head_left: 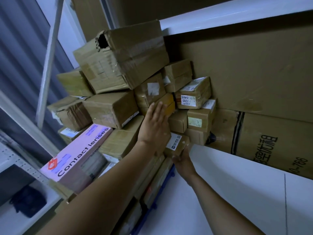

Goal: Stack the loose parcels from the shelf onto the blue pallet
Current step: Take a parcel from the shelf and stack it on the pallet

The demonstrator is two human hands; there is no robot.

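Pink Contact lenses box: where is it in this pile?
The pink box sits low on the left of the head view, just below a plain brown carton and beside the person's left forearm.

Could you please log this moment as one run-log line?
left hand: flat on stacked parcels | right hand: grips small labelled parcel at stack's edge | blue pallet: edge shows below stack

We see only a strip of the blue pallet (pixel 172 173); a small parcel (pixel 177 144) hides the fingers of our right hand (pixel 183 160).
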